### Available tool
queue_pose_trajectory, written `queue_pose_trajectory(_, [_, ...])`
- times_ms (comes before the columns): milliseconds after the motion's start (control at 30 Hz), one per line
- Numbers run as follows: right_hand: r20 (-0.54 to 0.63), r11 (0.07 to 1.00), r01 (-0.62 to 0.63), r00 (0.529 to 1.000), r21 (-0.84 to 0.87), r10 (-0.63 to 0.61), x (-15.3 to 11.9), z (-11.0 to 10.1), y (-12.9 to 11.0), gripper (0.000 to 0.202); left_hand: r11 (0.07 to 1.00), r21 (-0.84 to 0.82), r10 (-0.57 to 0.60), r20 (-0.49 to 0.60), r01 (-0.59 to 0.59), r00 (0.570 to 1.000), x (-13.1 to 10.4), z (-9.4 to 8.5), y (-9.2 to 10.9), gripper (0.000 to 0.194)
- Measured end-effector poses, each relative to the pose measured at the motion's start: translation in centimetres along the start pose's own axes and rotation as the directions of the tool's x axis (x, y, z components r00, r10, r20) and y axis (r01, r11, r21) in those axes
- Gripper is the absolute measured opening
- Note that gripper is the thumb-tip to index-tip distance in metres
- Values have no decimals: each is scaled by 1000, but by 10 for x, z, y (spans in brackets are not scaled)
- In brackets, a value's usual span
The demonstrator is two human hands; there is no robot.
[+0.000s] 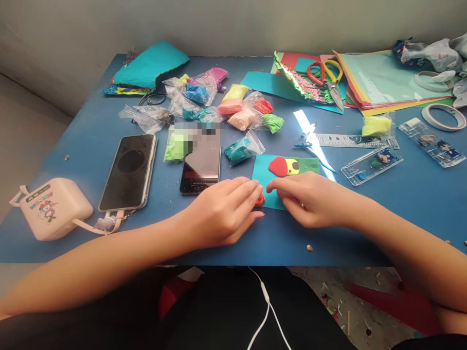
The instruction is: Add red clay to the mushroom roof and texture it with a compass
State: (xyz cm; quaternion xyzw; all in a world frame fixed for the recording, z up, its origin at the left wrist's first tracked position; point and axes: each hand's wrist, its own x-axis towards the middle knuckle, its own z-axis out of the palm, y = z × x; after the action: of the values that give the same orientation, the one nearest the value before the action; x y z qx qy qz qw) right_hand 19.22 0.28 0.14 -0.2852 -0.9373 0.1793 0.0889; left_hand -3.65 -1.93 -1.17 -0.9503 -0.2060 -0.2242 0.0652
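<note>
A small piece of red clay (pixel 260 200) shows at the fingertips of my left hand (pixel 228 211), whose fingers lie pressed together around it. My right hand (pixel 308 199) is curled over the lower right of a small blue card (pixel 272 200), index finger bent toward the left hand; whatever its fingers hold, if anything, is hidden. On the card, above both hands, is a flat clay figure with a red pointed part (pixel 278 166) and a yellow part with dark spots (pixel 292 166). A green strip (pixel 308 164) covers the card's upper right.
Bags of coloured clay (pixel 242 148) lie behind my hands. Two phones, one black (pixel 200 170) and one in a clear case (pixel 126 170), rest left beside a pink case (pixel 54 209). Scissors (pixel 330 85), a ruler (pixel 350 141), tape (pixel 443 117) and paper sheets (pixel 379 78) are right.
</note>
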Motion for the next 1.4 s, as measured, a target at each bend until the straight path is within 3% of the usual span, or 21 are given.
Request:
queue_pose_trajectory(100, [-9,1000,-22,1000,-22,22,1,1,0,27,999,1,45,70,-45,997,-2,-2,9,34])
queue_pose_trajectory(233, [-2,998,-47,999,-30,47,1,4,1,27,998,57,20,185,-31,982,-4,4,18,38])
queue_pose_trajectory(433, [46,996,-75,996,-56,78,2,3,-1,19,995,93,2,224,-24,975,-5,12,21,41])
queue_pose_trajectory(600, [13,997,-51,999,-58,51,2,5,1,20,1000,31,-11,259,3,966,-5,10,20,42])
queue_pose_trajectory(700, [-2,996,-64,998,-54,64,2,7,3,22,998,-22,-50,230,56,972,-4,4,14,41])
queue_pose_trajectory(800, [-14,996,-75,997,-56,75,2,9,4,24,992,-11,-123,113,125,986,-2,-3,9,37])
queue_pose_trajectory(900, [-9,994,-81,997,-80,81,2,11,3,24,998,11,-55,4,55,998,-1,-6,12,30])
queue_pose_trajectory(1000, [7,988,-93,996,-123,94,2,12,2,23,999,43,-10,64,7,998,-1,-2,21,32])
queue_pose_trajectory(1233, [17,984,-99,995,-147,103,2,13,2,24,992,123,-59,238,30,969,-8,9,27,41])
queue_pose_trajectory(1400, [40,984,-117,992,-133,123,4,11,0,22,993,104,-75,209,54,975,-6,6,25,41])
